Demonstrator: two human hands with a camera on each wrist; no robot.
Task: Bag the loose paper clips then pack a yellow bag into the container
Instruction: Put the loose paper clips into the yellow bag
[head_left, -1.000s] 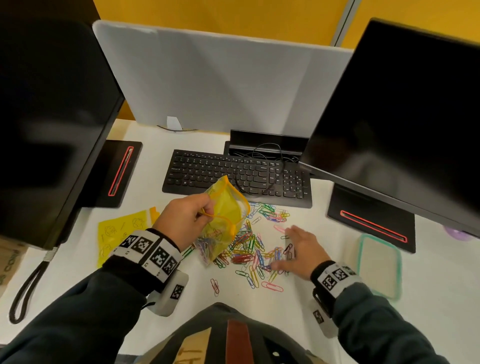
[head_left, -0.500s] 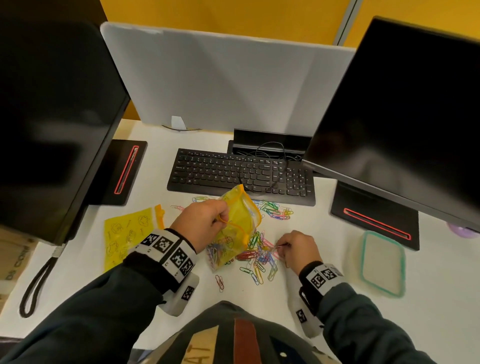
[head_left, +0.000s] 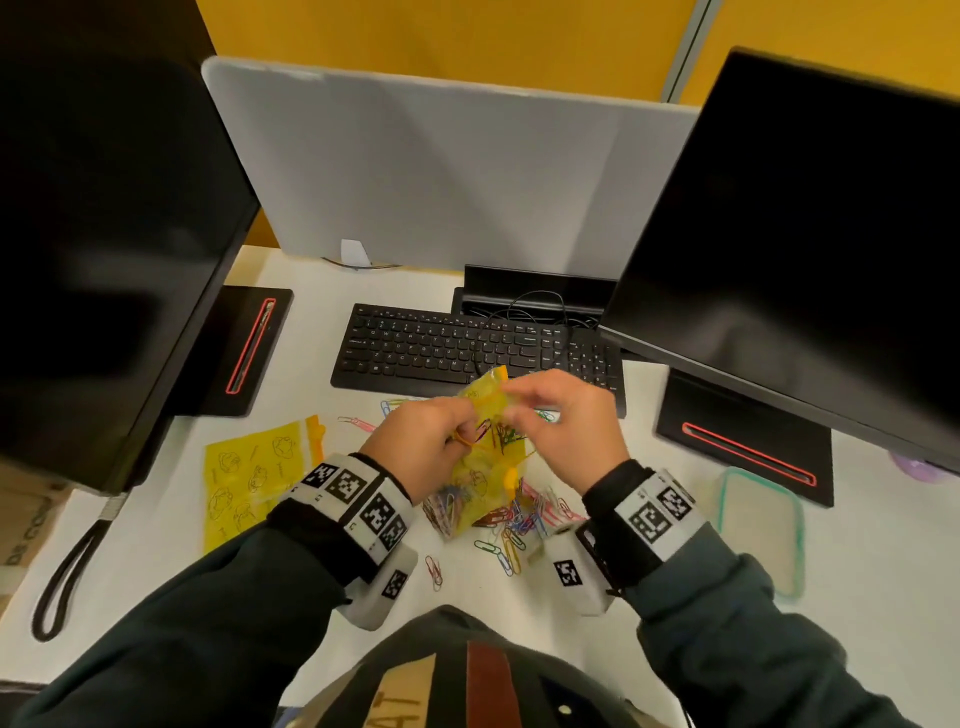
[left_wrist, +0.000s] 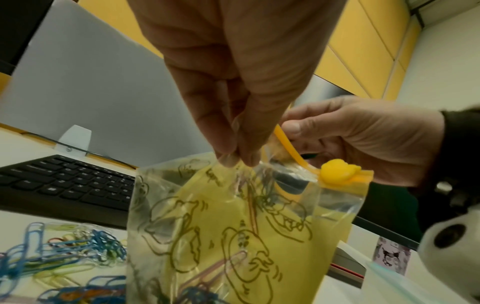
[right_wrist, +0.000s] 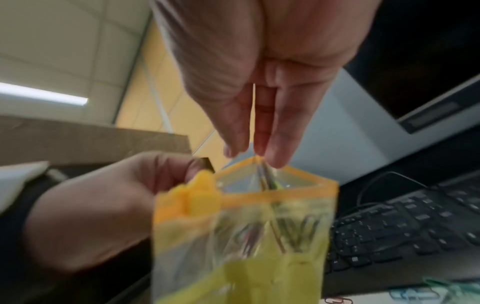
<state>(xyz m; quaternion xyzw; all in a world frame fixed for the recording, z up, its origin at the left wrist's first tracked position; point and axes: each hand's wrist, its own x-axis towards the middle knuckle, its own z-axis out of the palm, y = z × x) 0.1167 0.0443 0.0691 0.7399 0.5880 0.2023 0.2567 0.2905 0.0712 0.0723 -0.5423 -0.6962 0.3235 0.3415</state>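
I hold a yellow zip bag (head_left: 480, 467) with cartoon prints upright above the desk, its mouth open. My left hand (head_left: 457, 441) pinches the near wall of the mouth (left_wrist: 233, 158). My right hand (head_left: 511, 410) is at the far rim, fingertips pinched on a small bunch of paper clips (right_wrist: 267, 181) that hang into the mouth, its thumb against the orange zip strip (left_wrist: 285, 144). More clips lie in the bag's bottom. Loose coloured paper clips (head_left: 519, 519) are heaped on the desk under the bag. The container (head_left: 727, 519), teal-rimmed, sits to the right.
A second yellow bag (head_left: 249, 478) lies flat at the left. A black keyboard (head_left: 441, 348) sits just behind the hands. Two dark monitors (head_left: 810, 249) on black stands flank the desk, with a grey divider (head_left: 441, 171) at the back. A black strap (head_left: 67, 571) hangs at the left edge.
My right hand closed on clips in the pile, then rose with them to the bag's mouth. My left hand kept its pinch on the bag.
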